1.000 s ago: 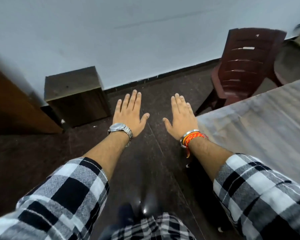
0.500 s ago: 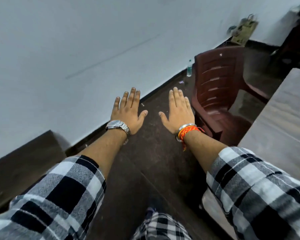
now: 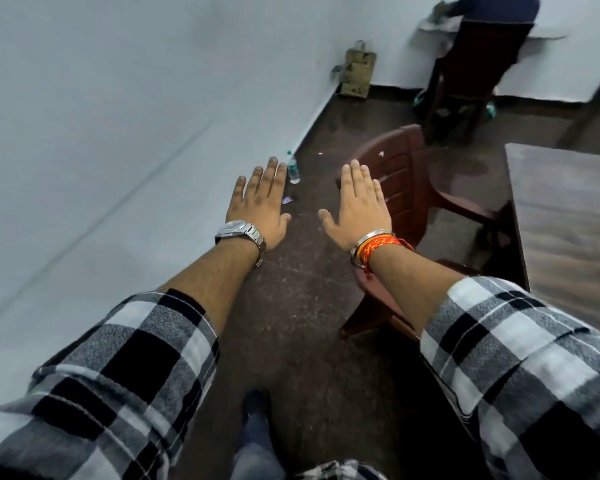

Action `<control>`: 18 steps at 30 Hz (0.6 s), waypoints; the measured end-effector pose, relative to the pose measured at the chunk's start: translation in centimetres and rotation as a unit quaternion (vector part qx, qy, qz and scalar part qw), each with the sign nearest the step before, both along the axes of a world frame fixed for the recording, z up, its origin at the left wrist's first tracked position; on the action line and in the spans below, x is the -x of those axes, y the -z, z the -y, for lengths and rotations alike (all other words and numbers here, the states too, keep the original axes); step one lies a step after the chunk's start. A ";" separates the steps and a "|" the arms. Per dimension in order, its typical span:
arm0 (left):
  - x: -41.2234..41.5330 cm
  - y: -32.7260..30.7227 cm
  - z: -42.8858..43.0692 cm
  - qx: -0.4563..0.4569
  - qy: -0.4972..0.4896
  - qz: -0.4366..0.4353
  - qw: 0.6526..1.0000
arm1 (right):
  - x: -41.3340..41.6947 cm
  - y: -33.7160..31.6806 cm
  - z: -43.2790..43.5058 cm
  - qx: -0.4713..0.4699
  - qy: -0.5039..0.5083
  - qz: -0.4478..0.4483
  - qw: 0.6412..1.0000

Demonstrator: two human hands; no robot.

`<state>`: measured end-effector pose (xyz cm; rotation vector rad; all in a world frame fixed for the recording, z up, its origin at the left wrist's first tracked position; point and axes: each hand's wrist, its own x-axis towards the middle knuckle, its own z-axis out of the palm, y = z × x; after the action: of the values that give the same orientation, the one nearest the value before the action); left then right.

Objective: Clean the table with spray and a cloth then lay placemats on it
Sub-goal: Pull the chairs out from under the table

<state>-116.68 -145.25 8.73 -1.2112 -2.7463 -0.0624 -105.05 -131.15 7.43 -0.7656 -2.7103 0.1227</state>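
My left hand (image 3: pixel 258 207) and my right hand (image 3: pixel 359 206) are stretched out in front of me, palms down, fingers straight, holding nothing. Both hang in the air above the dark floor. The grey wood-grain table (image 3: pixel 568 216) lies at the right edge of the view, to the right of my right arm, and its visible top is bare. No spray bottle, cloth or placemat is in view.
A dark red plastic chair (image 3: pixel 413 188) stands against the table's left side, just beyond my right hand. A small water bottle (image 3: pixel 292 169) stands by the white wall. A second chair (image 3: pixel 471 74) with a person seated is at the far wall. A brown bag (image 3: pixel 357 72) leans there.
The view has swung to the right along the wall, bringing the far chair and bag into sight. My hands stay outstretched and flat, holding nothing.
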 end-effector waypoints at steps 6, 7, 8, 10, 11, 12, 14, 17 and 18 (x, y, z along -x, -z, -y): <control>12.3 0.2 -9.6 0.072 0.160 -0.030 0.984 | 8.9 0.3 -5.2 0.052 0.136 0.014 0.989; 14.1 0.0 -11.5 0.075 0.182 -0.029 0.980 | 10.2 0.2 -6.0 0.066 0.157 0.014 0.985; 15.5 0.0 -13.2 0.082 0.202 -0.025 0.976 | 11.3 0.2 -6.8 0.077 0.176 0.020 0.981; 17.3 0.3 -16.5 0.103 0.248 -0.033 0.963 | 13.1 0.6 -8.4 0.089 0.211 0.032 0.973; 18.3 0.5 -18.4 0.113 0.275 -0.041 0.954 | 14.0 0.8 -9.4 0.099 0.231 0.036 0.967; 19.4 0.8 -20.5 0.119 0.298 -0.052 0.946 | 15.2 1.1 -10.6 0.106 0.257 0.032 0.960; 21.4 1.3 -24.5 0.134 0.338 -0.072 0.929 | 17.5 1.8 -13.2 0.121 0.297 0.021 0.947; 24.3 2.8 -32.1 0.162 0.390 -0.091 0.902 | 21.5 3.5 -18.1 0.146 0.360 0.021 0.921; 24.9 3.1 -33.6 0.170 0.406 -0.095 0.893 | 22.3 3.8 -19.0 0.162 0.374 0.026 0.913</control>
<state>-141.58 -111.70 5.66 -2.2335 -1.9481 0.4406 -127.35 -112.19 3.60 -1.8579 -2.2629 0.3749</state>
